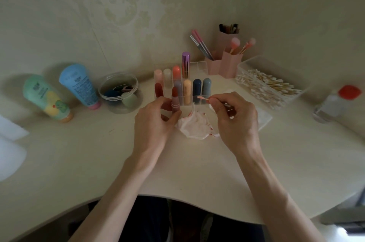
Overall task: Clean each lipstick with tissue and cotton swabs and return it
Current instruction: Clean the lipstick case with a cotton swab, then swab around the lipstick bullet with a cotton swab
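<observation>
Head view: my left hand [156, 123] has its fingers [176, 117] curled round an uncapped lipstick [174, 101], held upright just in front of the rack [200, 67]. My right hand [235, 121] pinches a cotton swab [203, 99], its pink-stained tip pointing at the lipstick but apart from it. A stained tissue [194, 125] lies crumpled on the pale tabletop [98, 152] in front of the rack, between my hands. A patterned wall [138, 4] rises behind. The rack holds capped lipsticks [187, 88] upright. Right of it stand pink holders [223, 66] with brushes [234, 44] and a clear box [245, 65] of swabs [266, 85]; left of it, a bowl [102, 87] of sponges [128, 101] and two tubes [79, 83].
</observation>
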A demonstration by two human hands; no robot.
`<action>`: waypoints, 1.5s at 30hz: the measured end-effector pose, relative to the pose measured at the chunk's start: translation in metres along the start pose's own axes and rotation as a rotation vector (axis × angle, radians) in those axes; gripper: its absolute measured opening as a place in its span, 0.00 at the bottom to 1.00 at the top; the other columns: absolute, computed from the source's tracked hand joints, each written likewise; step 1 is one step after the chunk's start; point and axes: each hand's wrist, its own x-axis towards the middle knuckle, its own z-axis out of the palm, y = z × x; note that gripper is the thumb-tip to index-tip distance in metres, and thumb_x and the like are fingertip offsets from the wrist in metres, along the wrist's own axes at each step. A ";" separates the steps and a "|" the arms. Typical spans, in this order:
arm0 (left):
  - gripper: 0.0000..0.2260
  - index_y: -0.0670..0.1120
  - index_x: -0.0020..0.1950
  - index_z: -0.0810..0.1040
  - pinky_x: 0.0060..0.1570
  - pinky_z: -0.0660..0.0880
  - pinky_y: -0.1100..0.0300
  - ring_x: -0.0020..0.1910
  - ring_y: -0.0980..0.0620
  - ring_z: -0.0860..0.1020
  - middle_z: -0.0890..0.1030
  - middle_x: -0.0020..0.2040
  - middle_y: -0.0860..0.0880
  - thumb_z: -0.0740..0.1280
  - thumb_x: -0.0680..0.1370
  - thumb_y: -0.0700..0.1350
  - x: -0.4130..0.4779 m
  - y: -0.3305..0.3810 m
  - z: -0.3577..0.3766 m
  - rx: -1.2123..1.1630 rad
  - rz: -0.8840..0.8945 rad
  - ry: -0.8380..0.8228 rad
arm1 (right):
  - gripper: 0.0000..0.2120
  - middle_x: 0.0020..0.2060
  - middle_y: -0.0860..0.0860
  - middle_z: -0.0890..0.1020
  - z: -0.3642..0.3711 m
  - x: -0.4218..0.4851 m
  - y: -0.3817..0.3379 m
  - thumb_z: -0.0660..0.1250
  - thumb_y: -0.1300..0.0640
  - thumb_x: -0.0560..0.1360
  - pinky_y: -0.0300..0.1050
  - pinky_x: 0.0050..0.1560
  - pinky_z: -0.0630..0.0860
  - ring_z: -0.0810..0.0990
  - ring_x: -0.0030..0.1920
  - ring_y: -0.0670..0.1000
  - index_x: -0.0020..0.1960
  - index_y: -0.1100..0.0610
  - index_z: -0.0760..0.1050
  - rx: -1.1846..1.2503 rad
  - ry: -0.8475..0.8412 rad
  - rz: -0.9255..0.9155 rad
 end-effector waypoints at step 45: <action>0.17 0.49 0.65 0.82 0.48 0.77 0.51 0.51 0.48 0.78 0.76 0.58 0.49 0.73 0.78 0.52 -0.023 -0.029 -0.050 0.377 0.128 0.120 | 0.06 0.42 0.44 0.84 0.009 -0.004 0.004 0.72 0.59 0.80 0.31 0.42 0.73 0.81 0.43 0.44 0.49 0.51 0.86 -0.038 -0.124 -0.026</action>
